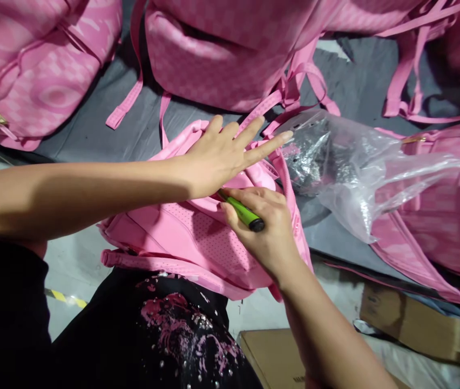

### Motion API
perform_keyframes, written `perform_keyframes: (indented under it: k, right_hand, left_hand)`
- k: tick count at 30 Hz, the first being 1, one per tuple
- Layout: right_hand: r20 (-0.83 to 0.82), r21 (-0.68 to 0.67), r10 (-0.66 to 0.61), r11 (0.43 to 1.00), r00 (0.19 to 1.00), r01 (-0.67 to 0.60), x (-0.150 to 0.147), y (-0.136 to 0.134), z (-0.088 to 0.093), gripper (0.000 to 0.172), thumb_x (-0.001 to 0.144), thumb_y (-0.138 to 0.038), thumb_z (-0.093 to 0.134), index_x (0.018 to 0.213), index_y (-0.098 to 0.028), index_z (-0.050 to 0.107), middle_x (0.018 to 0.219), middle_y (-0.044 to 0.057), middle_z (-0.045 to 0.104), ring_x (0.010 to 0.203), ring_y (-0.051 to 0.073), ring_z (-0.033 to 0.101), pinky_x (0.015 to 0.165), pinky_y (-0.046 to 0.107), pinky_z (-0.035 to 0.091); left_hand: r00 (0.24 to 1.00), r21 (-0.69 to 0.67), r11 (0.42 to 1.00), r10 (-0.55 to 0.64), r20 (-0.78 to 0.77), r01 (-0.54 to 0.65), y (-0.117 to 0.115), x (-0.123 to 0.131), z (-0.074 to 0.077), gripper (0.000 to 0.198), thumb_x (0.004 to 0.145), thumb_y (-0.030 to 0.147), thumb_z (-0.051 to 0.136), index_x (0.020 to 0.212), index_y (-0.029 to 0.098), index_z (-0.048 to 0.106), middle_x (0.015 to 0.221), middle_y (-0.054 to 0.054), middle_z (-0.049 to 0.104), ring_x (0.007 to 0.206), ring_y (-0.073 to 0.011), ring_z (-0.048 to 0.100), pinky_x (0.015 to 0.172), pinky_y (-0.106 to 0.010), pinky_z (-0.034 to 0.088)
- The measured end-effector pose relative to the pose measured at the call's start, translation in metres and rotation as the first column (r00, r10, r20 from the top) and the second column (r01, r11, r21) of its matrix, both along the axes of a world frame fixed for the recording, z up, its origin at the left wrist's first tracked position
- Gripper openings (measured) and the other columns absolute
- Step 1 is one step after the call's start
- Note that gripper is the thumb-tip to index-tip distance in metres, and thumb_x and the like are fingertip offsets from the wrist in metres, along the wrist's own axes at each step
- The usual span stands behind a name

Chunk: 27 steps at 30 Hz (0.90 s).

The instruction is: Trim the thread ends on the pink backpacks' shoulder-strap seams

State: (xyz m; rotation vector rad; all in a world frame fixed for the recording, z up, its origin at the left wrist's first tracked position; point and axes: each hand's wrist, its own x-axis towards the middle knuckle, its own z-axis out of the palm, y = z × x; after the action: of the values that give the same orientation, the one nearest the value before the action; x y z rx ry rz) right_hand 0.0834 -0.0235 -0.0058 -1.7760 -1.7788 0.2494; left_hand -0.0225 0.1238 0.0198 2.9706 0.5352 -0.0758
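A pink backpack (189, 237) lies back-side up on the grey table edge in front of me. My left hand (224, 154) rests flat on its upper part, fingers stretched out and spread toward the right. Just below it, my right hand (264, 227) is closed around a green lighter-like tool (243, 212) with a black tip, held against the backpack near my left palm. The tool's front end is hidden under my left hand.
Several more pink backpacks (222, 48) lie across the grey table (92, 129). A crumpled clear plastic bag (355, 167) sits right of my hands over another pink backpack (444, 216). Cardboard boxes (416, 324) stand on the floor below right.
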Motion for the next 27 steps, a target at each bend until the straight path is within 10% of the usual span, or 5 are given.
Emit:
perform_keyframes:
  k: [27]
  right_hand:
    - [-0.016,0.012,-0.2,0.98,0.98,0.2,-0.03,0.003,-0.005,0.023,0.092,-0.032,0.062,0.095,-0.016,0.078,0.087,0.008,0.078,0.08,0.025,0.073,0.08,0.044,0.052]
  left_hand:
    - [0.996,0.137,0.99,-0.031,-0.085,0.042,0.001,-0.009,0.006,0.097,0.09,0.012,0.053,0.164,0.023,-0.009,0.167,-0.022,0.019,0.133,-0.0381,0.049,0.105,-0.049,0.036]
